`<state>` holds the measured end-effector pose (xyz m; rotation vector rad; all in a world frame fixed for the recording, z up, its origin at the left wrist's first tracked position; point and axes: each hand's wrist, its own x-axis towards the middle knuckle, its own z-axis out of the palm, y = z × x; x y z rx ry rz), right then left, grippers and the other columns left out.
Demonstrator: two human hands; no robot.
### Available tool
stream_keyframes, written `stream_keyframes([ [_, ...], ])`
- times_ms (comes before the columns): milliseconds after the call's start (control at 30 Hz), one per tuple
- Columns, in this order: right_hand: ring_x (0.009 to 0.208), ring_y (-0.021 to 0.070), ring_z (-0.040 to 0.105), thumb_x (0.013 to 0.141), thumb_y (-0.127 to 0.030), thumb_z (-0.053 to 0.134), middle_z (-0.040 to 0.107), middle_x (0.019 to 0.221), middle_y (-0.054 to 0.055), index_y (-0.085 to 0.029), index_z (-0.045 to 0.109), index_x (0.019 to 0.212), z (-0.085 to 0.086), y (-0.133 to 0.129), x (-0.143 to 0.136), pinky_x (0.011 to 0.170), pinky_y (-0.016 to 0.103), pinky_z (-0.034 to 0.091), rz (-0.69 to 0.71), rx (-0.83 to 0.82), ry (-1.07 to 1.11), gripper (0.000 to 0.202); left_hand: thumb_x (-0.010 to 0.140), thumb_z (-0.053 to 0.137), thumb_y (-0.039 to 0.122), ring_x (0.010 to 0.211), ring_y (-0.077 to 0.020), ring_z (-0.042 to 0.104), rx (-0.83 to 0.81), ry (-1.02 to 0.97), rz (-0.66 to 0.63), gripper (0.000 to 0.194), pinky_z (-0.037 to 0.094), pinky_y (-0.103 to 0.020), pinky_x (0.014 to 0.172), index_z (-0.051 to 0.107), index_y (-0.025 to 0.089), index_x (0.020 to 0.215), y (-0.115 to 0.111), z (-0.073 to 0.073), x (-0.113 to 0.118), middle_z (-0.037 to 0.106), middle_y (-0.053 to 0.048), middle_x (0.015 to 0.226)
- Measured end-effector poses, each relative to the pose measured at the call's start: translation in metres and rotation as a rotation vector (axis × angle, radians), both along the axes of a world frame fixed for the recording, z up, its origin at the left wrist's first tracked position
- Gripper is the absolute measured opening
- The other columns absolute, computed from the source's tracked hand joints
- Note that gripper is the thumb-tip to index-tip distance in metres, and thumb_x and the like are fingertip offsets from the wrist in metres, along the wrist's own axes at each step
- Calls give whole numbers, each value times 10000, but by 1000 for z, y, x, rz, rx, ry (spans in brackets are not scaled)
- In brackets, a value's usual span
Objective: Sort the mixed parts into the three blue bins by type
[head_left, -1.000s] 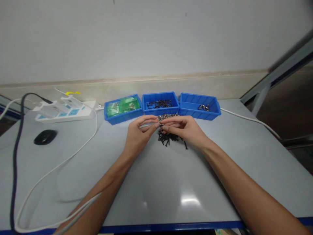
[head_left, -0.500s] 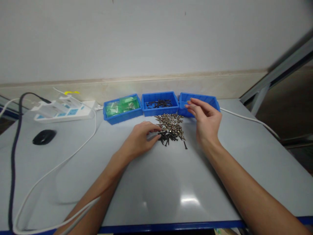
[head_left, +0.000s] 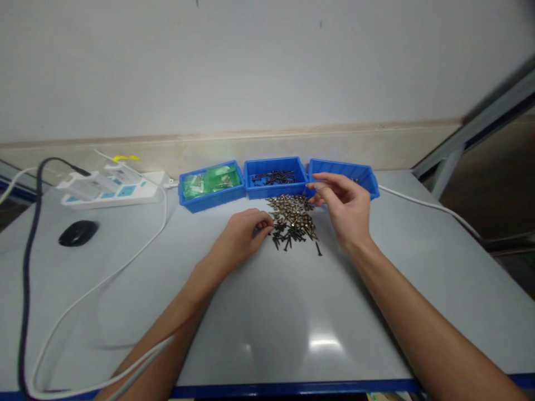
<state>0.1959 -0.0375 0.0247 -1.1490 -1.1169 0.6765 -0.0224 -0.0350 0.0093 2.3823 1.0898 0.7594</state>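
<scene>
A pile of screws lies on the table, brass-coloured screws towards the back and black screws along its near side. At the left edge of the pile, my left hand is closed, thumb and forefinger pinching what looks like a black screw. My right hand hovers at the pile's right side, fingers apart and nothing visible in them. Behind it stands the right blue bin, partly covered by the hand, with a few small pieces showing inside. One black screw lies apart, right of the pile.
The middle blue bin contains black screws. Green-and-clear packets fill the left blue bin. To the left are a white power strip, a black mouse and a white cable running near my left forearm.
My right hand has moved left and slightly down from the right bin towards the pile, its fingers spreading. My left finger and thumb have come together at the pile's edge.
</scene>
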Motion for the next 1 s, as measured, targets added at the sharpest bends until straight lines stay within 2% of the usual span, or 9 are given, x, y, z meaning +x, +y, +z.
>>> stream_keyframes([
  [200,611,146,672,807,-221,702,762,778,21,-203,764,946,-1,-3,-1,624,308,572,176,-55,-64,153,871,654,130,667,-119,608,-46,-120,40,61,478,-224,669,680,171,834,-2,6,1,700,-2,768],
  [400,723,164,711,811,-280,734,778,830,51,-185,776,948,-3,-5,3,701,306,573,348,-163,-137,172,878,694,257,803,-153,692,-236,-438,154,97,555,-249,766,705,163,857,0,9,2,739,-44,871],
  [567,806,188,752,763,-355,819,799,901,64,-192,777,1002,0,-10,-3,789,340,604,596,-292,-41,292,855,732,288,810,-163,710,-322,-581,147,138,585,-274,788,705,154,873,-1,12,3,745,-54,880],
  [633,787,188,758,743,-370,844,799,871,58,-196,781,986,0,-11,-7,784,344,613,645,-326,47,305,854,732,289,820,-169,715,-338,-586,131,137,594,-287,800,706,156,876,-2,13,4,750,-58,887],
  [733,733,178,751,727,-377,864,791,811,52,-195,791,956,-1,-12,-10,746,332,618,643,-337,141,302,859,718,285,827,-174,714,-336,-559,109,125,599,-299,812,704,160,865,-4,13,6,752,-59,885],
  [900,657,160,715,704,-377,879,769,744,40,-196,805,862,-1,-11,-9,689,314,613,612,-345,130,252,891,660,248,797,-159,703,-216,-440,101,89,574,-270,762,699,168,889,-6,14,6,752,-47,869],
  [967,778,185,742,728,-356,863,793,859,56,-214,809,942,-1,-11,-9,790,353,620,576,-305,113,262,884,656,217,749,-149,679,-111,-310,96,76,542,-259,717,699,176,930,-7,15,3,738,-30,824],
  [1000,903,203,749,743,-335,852,799,997,65,-237,798,1039,-1,-11,-9,872,376,610,569,-267,113,316,870,664,204,725,-146,663,-64,-229,82,74,525,-258,700,696,178,932,-7,15,1,725,-21,797],
])
